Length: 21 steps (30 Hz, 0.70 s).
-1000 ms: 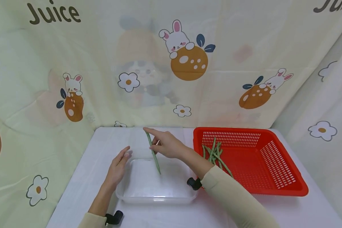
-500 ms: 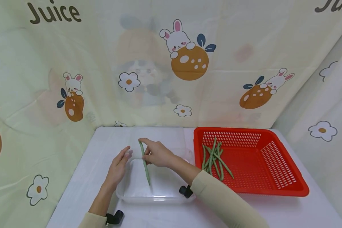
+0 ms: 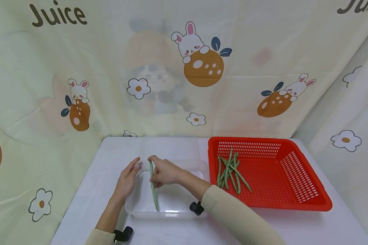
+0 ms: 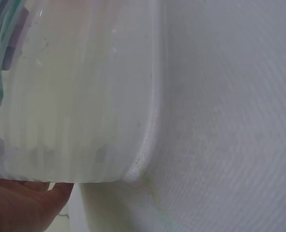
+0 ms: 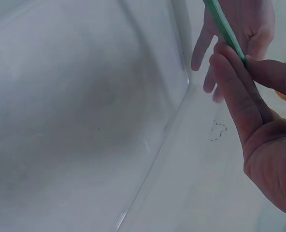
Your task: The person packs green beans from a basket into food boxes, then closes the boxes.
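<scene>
My right hand pinches a green bean between thumb and fingers, over the left part of a clear plastic container. The bean slants, its lower end near the container's front wall; whether it touches the bottom I cannot tell. In the right wrist view, thumb and fingertips press on the green bean from both sides. My left hand stays at the container's left side with its fingers extended. The left wrist view has part of that hand beside the container wall.
A red perforated basket stands to the right of the container, with several green beans piled in its left part. A white cloth covers the table. Printed curtains hang behind and at the sides.
My right hand has come down and to the left with the green bean, from above the container's back edge to lower over its left part. The left hand has stayed in place.
</scene>
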Tool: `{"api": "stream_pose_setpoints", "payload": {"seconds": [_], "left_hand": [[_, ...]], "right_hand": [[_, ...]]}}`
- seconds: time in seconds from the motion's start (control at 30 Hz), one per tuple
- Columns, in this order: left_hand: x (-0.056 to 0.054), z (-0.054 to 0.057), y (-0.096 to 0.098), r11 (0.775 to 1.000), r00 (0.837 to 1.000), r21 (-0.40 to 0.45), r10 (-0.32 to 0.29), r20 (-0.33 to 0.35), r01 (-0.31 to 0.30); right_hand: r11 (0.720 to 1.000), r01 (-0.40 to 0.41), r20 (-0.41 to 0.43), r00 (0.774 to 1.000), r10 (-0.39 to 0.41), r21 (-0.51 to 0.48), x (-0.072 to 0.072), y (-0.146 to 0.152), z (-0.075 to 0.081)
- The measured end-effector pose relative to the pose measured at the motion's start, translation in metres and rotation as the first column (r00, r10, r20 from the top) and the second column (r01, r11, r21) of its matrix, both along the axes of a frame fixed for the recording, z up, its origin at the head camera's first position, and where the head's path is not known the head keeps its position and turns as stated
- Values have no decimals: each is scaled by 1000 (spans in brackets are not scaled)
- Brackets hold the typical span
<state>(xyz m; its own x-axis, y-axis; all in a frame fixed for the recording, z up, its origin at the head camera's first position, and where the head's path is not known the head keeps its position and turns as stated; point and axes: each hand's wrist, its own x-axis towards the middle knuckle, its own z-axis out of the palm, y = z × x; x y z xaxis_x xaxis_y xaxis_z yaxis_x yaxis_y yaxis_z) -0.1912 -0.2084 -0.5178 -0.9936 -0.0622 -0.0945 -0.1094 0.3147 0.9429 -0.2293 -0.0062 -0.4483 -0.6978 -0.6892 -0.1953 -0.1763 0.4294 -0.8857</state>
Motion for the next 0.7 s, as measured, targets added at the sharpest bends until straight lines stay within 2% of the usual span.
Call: {"api": "stream_pose_setpoints", "payload": {"seconds": [0.4, 0.7], "left_hand": [[1, -1, -3, 1000, 1000, 22, -13, 6, 13], [0, -2, -2, 999, 1000, 34, -20, -22, 20]], "right_hand": [[999, -21, 100, 995, 18, 28, 2, -11, -5], [999, -34, 233, 972, 23, 42, -8, -16, -6]]}}
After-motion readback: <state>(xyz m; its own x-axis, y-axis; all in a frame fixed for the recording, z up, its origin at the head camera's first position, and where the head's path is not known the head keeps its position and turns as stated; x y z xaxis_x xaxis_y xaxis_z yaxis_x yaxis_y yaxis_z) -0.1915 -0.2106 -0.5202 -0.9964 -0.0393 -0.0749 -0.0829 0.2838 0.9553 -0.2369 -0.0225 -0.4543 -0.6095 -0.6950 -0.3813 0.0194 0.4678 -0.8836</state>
